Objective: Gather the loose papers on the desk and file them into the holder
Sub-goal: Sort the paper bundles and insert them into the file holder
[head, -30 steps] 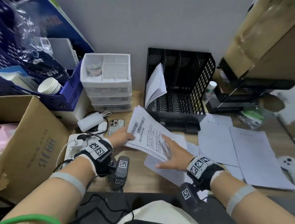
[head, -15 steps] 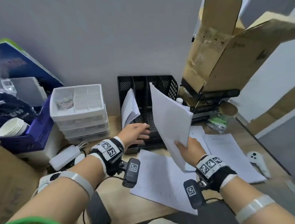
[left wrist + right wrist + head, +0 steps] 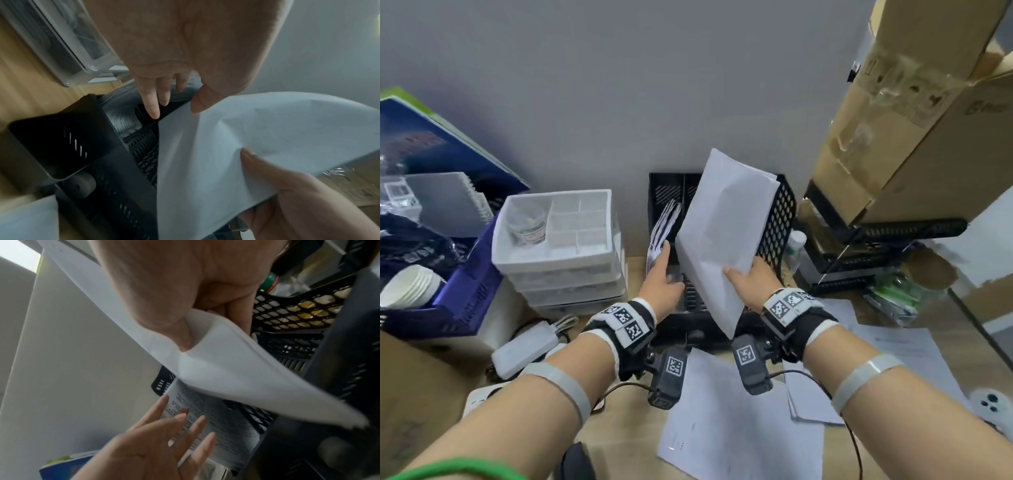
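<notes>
A black mesh file holder point(image 3: 777, 219) point(image 3: 82, 139) point(image 3: 292, 311) stands against the wall. My right hand point(image 3: 748, 279) point(image 3: 287, 199) point(image 3: 185, 305) pinches a stack of white papers point(image 3: 722, 233) point(image 3: 246, 146) point(image 3: 226, 366), held upright and tilted in front of the holder's middle slots. My left hand point(image 3: 662, 274) point(image 3: 164, 91) point(image 3: 164, 434) is open, its straight fingers pressing the printed sheets point(image 3: 662, 224) point(image 3: 216, 418) that stand in the leftmost slot toward the left. More loose papers point(image 3: 732, 421) lie on the desk in front.
White stacked drawer trays point(image 3: 558, 246) stand left of the holder, a blue crate point(image 3: 448, 308) with paper cups further left. A cardboard box point(image 3: 914, 130) on a black rack is at right. A white controller point(image 3: 993, 404) and a power strip point(image 3: 524, 353) lie on the desk.
My right hand has carried the paper stack up and forward over the holder. My left hand has reached into the holder and pushed the filed sheets aside.
</notes>
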The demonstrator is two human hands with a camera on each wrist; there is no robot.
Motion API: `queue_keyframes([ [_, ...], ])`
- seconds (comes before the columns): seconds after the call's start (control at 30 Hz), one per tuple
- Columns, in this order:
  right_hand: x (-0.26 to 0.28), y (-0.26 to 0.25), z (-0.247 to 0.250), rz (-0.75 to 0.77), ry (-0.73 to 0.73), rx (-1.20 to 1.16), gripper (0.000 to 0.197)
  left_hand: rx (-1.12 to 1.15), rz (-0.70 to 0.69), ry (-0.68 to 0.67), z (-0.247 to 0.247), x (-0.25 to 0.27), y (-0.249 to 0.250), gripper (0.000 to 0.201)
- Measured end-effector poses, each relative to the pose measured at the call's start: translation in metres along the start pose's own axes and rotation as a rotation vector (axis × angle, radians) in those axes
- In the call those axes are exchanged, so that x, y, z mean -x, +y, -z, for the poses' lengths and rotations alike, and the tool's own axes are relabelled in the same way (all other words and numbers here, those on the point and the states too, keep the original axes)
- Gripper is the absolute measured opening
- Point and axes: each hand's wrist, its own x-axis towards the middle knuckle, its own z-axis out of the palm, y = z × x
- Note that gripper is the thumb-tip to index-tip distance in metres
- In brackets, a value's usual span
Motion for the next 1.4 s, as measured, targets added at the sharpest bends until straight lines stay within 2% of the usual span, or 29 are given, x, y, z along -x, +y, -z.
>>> queue_keyframes([
  [0.17, -0.021, -0.009, -0.01, 0.06, 0.053, 0.011, 0.036, 0.015, -0.01, 0.015, 0.0, -0.022, -0.003, 0.084],
  [0.33, -0.014, 0.019, -0.004, 0.019, 0.133, -0.082, 0.032, -0.014, 0.05, -0.027, -0.007, -0.036, -0.003, 0.072],
  [0.53, -0.025, 0.04, 0.005, -0.003, 0.091, -0.003, 0.035, 0.037, 0.116, -0.101, -0.027, -0.049, -0.008, 0.065],
  [0.67, -0.036, 0.024, -0.005, 0.029, 0.047, 0.015, 0.036, 0.122, 0.117, -0.108, -0.031, -0.052, -0.005, 0.06],
  [0.83, -0.06, -0.001, -0.02, 0.014, 0.119, -0.123, 0.031, 0.171, 0.054, -0.058, -0.026, -0.066, -0.008, 0.065],
  [0.9, -0.069, -0.003, -0.031, -0.01, 0.05, -0.103, 0.033, 0.139, 0.041, -0.048, -0.023, -0.07, -0.012, 0.067],
  [1.0, -0.078, 0.005, -0.051, -0.046, -0.162, 0.131, 0.041, 0.07, 0.06, -0.069, -0.02, -0.071, -0.019, 0.069],
  [1.07, -0.081, 0.013, -0.06, 0.0, -0.234, 0.281, 0.048, 0.086, 0.078, -0.094, -0.019, -0.071, -0.022, 0.073],
  [1.2, -0.08, 0.025, -0.074, 0.099, -0.213, 0.36, 0.073, 0.161, 0.113, -0.087, -0.016, -0.075, -0.027, 0.074],
  [1.27, -0.081, 0.032, -0.082, 0.149, -0.239, 0.363, 0.081, 0.146, 0.084, -0.063, -0.015, -0.073, -0.028, 0.07],
  [1.33, -0.082, 0.041, -0.09, 0.185, -0.289, 0.363, 0.082, 0.086, 0.029, -0.039, -0.013, -0.069, -0.029, 0.068],
  [1.4, -0.082, 0.044, -0.092, 0.203, -0.301, 0.36, 0.077, -0.014, 0.0, 0.04, -0.011, -0.071, -0.032, 0.065],
])
